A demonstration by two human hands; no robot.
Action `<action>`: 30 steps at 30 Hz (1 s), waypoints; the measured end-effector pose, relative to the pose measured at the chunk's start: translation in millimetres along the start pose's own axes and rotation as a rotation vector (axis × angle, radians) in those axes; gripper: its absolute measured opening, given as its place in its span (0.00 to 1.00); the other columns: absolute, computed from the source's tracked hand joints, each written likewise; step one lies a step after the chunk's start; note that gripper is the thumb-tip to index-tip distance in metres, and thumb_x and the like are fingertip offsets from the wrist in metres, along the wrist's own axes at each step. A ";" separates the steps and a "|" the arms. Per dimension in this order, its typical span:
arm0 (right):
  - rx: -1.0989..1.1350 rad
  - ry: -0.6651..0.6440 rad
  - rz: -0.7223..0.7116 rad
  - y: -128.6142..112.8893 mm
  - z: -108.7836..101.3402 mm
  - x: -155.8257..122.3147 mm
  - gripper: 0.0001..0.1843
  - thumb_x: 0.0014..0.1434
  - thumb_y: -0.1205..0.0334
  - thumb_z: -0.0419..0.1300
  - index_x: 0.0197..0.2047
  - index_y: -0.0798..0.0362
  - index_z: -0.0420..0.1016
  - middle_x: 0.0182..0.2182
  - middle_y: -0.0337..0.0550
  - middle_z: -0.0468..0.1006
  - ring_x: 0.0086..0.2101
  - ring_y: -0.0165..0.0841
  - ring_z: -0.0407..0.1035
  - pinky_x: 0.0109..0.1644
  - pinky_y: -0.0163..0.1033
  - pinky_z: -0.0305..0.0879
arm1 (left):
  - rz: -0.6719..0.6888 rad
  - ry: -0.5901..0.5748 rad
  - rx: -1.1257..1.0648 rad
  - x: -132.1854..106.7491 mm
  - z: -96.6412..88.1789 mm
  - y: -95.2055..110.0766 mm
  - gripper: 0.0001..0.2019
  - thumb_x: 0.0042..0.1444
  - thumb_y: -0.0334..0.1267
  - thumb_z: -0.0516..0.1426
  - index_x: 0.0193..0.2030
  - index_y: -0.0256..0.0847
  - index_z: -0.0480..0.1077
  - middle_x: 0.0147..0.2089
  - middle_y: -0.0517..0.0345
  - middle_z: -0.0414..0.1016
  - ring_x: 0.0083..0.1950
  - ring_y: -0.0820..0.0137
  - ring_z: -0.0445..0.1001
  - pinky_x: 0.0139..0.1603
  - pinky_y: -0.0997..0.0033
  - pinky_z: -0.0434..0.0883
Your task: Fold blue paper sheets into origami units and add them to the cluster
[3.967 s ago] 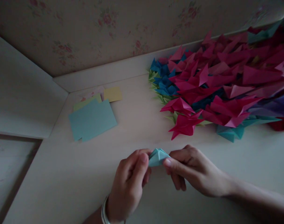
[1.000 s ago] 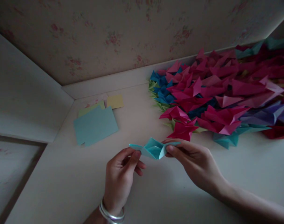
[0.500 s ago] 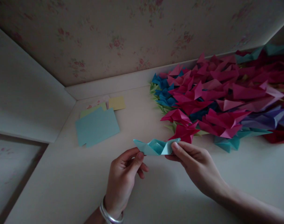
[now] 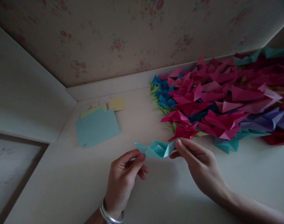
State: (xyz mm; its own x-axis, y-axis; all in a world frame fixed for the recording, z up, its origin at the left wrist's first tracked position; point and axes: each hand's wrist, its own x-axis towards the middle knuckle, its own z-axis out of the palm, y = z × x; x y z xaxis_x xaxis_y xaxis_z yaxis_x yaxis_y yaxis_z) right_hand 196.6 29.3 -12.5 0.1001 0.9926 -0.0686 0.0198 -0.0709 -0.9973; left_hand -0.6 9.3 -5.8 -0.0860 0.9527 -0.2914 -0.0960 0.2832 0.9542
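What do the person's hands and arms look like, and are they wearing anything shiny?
The left hand has no glove, but a shiny, silver-coloured bracelet goes round its wrist. The right hand has no glove either, and no bracelet shows. No sleeves show on the forearms.

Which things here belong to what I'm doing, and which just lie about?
In use:
folded light-blue paper
left hand and right hand, both holding it

Apparently lying about:
flat light-blue paper
yellow paper
green paper
pile of folded papers
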 end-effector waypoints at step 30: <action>0.185 -0.068 0.073 -4.3 -6.1 3.6 0.11 0.54 0.60 0.72 0.40 0.51 0.79 0.32 0.42 0.86 0.30 0.32 0.81 0.36 0.31 0.79 | -0.012 0.133 -0.180 2.5 -0.6 0.3 0.09 0.50 0.38 0.70 0.34 0.35 0.79 0.24 0.60 0.79 0.22 0.75 0.75 0.19 0.83 0.70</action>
State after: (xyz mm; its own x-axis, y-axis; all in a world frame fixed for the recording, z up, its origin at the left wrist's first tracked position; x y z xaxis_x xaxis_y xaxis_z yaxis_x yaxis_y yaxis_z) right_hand 202.9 32.6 -8.3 0.0275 0.9904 -0.1358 -0.1687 -0.1293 -0.9772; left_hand -1.5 11.7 -6.3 -0.2131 0.9231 -0.3202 -0.2720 0.2587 0.9269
